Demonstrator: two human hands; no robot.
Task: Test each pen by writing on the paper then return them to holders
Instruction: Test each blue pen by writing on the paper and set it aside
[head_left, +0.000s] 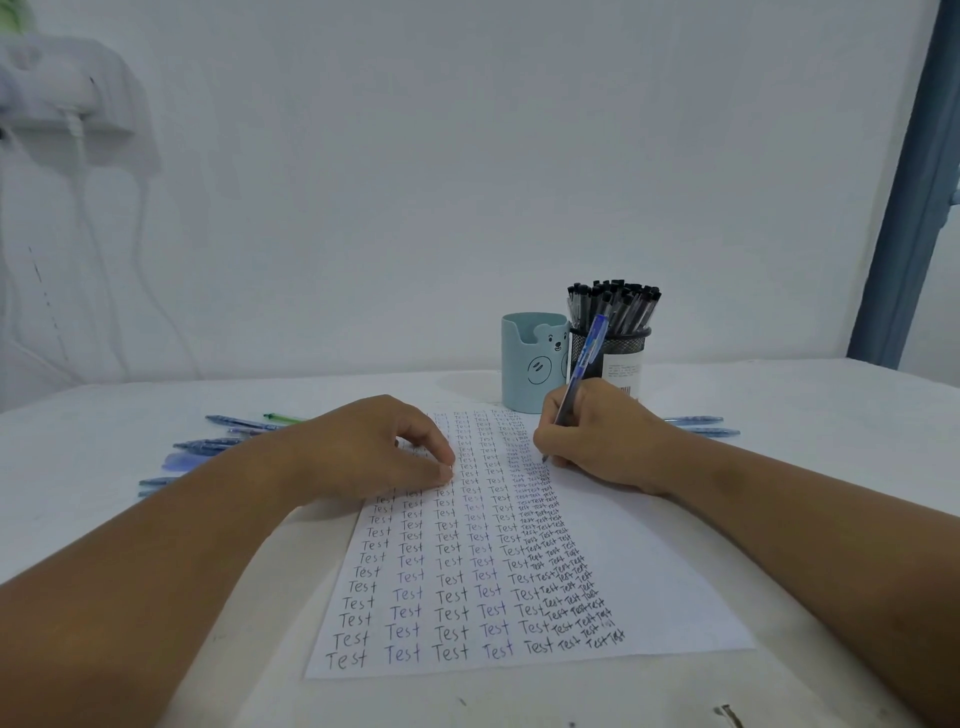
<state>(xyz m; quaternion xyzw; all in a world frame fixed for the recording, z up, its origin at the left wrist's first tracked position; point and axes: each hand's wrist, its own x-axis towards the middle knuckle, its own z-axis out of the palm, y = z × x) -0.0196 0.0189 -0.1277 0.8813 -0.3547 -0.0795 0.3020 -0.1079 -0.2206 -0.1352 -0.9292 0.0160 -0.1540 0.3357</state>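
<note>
A white sheet of paper (639, 561) covered in columns of the word "Test" lies on the table in front of me. My right hand (602, 441) grips a blue pen (584, 364) with its tip on the paper near the upper right of the writing. My left hand (374, 447) rests on the paper's upper left with its fingers curled, holding nothing. Behind the paper stand a light blue bear-face holder (532, 364) and a black mesh holder (621, 348) full of black-capped pens (615, 301).
Several blue pens and a green one (228, 434) lie loose on the table left of the paper. Two more blue pens (701, 425) lie to the right, behind my right hand. A white wall stands close behind the table (831, 441).
</note>
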